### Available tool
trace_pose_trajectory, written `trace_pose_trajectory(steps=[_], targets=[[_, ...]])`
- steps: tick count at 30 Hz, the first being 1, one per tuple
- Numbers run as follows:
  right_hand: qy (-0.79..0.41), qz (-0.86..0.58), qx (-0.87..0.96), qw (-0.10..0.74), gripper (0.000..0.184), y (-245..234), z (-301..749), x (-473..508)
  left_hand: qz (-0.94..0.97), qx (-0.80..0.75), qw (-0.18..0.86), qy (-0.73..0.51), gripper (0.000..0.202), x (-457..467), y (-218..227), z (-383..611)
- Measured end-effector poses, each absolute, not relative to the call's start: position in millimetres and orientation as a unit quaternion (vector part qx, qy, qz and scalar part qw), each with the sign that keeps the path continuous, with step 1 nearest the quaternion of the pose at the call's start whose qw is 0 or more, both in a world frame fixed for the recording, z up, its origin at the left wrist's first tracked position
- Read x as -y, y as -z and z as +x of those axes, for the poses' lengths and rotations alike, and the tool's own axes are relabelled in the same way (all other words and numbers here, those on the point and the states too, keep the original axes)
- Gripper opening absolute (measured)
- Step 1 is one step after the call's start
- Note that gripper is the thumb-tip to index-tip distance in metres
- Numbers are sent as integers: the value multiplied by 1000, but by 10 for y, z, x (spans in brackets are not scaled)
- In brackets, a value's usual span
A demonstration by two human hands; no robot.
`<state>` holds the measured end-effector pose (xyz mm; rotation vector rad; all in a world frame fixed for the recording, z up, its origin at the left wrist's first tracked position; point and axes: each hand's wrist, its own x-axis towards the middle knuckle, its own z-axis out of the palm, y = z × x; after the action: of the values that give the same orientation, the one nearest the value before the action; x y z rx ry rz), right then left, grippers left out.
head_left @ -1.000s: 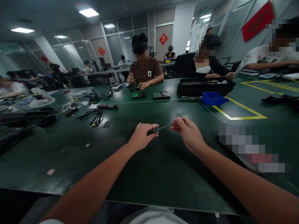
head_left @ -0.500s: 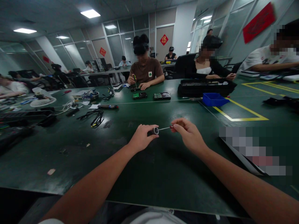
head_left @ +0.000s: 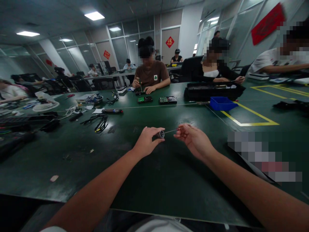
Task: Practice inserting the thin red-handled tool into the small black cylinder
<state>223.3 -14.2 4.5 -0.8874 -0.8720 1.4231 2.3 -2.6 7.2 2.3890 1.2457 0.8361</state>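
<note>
The left hand point(head_left: 146, 141) and the right hand point(head_left: 196, 141) are bare, with slender fingers, and the tapering forearms point(head_left: 116, 172) are uncovered too. A curved white sleeve edge point(head_left: 53, 229) shows at lower left. At bottom centre sits a pale, creased garment point(head_left: 156, 227), probably a white top, though it is dim there.

Wearer's hands point(head_left: 148, 138) point(head_left: 194, 138) two; held: tube point(head_left: 161, 134) one, rod point(head_left: 171, 131) seemingly one; blue bin point(head_left: 222, 104) one.
</note>
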Motion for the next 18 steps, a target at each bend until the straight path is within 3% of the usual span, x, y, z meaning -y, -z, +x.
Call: trace_pose_trajectory(steps=[2,8,18], targets=[[-639,-393,344,565,22,-26,2272,89,843,-437,146,-277,39,9,-70,14],[-552,-436,381,600,20,70,2298,24,840,-467,161,-224,39,-69,12,-11],[-405,-481,438,643,25,3,2362,67,802,-473,242,-274,30,-68,-68,-15]])
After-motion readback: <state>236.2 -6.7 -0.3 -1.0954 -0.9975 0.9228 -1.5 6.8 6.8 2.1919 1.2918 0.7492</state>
